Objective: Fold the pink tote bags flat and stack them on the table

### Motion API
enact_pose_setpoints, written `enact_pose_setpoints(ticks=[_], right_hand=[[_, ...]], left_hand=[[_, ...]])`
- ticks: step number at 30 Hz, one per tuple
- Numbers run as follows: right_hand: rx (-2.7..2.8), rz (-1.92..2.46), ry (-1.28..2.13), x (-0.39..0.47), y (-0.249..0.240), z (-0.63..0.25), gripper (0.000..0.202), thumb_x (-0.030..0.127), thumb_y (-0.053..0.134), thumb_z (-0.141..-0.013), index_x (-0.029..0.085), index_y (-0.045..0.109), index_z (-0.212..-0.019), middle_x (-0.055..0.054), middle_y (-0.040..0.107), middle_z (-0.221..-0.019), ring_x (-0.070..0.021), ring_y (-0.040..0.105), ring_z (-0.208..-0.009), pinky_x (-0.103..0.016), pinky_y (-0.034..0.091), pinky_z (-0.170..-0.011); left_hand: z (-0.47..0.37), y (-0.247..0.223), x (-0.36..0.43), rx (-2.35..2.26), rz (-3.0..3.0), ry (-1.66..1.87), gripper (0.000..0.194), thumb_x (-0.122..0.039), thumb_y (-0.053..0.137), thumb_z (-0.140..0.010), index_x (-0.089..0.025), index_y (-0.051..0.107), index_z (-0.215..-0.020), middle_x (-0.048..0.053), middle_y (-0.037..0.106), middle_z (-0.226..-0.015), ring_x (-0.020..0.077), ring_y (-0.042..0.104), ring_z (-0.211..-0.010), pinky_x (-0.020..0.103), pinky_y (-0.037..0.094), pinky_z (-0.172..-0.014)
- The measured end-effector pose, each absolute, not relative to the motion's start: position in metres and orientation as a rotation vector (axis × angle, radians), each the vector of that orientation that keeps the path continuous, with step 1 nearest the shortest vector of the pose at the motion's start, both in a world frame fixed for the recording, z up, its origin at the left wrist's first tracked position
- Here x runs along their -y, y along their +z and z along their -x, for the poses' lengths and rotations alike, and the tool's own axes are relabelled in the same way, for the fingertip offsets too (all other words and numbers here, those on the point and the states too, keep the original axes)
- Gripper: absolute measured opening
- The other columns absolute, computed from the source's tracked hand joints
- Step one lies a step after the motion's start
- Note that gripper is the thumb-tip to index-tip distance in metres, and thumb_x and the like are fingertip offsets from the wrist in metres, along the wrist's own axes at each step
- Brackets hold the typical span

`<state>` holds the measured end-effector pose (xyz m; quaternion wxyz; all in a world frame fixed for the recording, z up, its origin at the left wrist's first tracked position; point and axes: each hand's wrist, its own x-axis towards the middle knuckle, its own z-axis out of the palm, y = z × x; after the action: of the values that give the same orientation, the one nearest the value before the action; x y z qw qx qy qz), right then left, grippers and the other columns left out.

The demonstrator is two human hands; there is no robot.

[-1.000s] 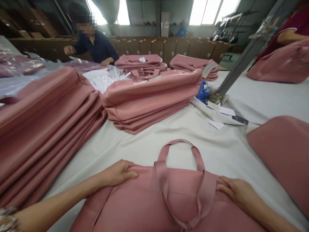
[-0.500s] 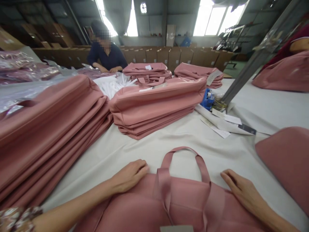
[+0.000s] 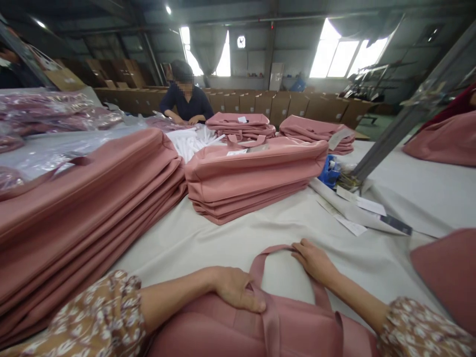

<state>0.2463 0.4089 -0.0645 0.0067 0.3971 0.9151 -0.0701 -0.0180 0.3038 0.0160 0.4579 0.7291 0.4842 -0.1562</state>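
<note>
A pink bag (image 3: 219, 327) lies flat on the table in front of me, its lower part cut off by the frame edge. Its far strap handle (image 3: 262, 263) stands up in a loop over the cloth. My right hand (image 3: 316, 263) pinches the top of this loop between thumb and fingers. Lower down, at the left base of the straps, my left hand (image 3: 238, 290) is closed with its thumb along the bag's top edge; its fingertips are partly hidden by the strap.
Stacks of pink bags stand at the left (image 3: 92, 203) and ahead (image 3: 256, 171). Paper tags (image 3: 349, 223), a blue bin (image 3: 329, 171) and a slanted metal post (image 3: 397, 131) are at the right. A co-worker (image 3: 188, 101) is across the table beside white strips (image 3: 193, 140).
My right hand has moved from beside the bag's right edge to the handle's top. My left hand has come right, onto the strap base. The view has tilted up.
</note>
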Motion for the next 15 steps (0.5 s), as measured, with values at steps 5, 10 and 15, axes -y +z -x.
enact_pose_setpoints(ticks=[5, 10, 15], right_hand=[[-2.850, -0.996, -0.223, -0.377, -0.036, -0.243, 0.021, 0.024, 0.044, -0.094, 0.013, 0.062, -0.096, -0.013, 0.060, -0.090, -0.0266, 0.055, -0.087, -0.038, 0.043, -0.077], [-2.764, -0.680, -0.561, -0.334, -0.005, -0.246, 0.012, 0.029, 0.059, -0.084, 0.023, 0.067, -0.079, -0.001, 0.064, -0.072, -0.0175, 0.057, -0.068, -0.026, 0.042, -0.061], [-2.726, -0.831, -0.738, -0.295, -0.002, -0.257, 0.028, 0.039, 0.052, -0.087, 0.022, 0.069, -0.072, 0.003, 0.063, -0.063, -0.0136, 0.057, -0.061, -0.023, 0.042, -0.057]], left_hand=[[0.011, 0.095, -0.263, -1.270, -1.936, -0.282, 0.082, -0.081, 0.056, -0.058, -0.023, 0.060, -0.116, 0.012, 0.069, -0.100, 0.0347, 0.065, -0.083, 0.037, 0.049, -0.061], [-0.006, 0.166, -0.209, -1.335, -2.008, -0.359, 0.037, -0.050, 0.053, -0.080, -0.030, 0.064, -0.108, 0.006, 0.070, -0.078, 0.0234, 0.058, -0.053, 0.031, 0.031, -0.042], [-0.002, 0.150, -0.181, -1.406, -1.973, -0.165, 0.037, -0.054, 0.044, -0.086, -0.033, 0.068, -0.105, 0.005, 0.064, -0.059, 0.0237, 0.054, -0.046, 0.034, 0.034, -0.047]])
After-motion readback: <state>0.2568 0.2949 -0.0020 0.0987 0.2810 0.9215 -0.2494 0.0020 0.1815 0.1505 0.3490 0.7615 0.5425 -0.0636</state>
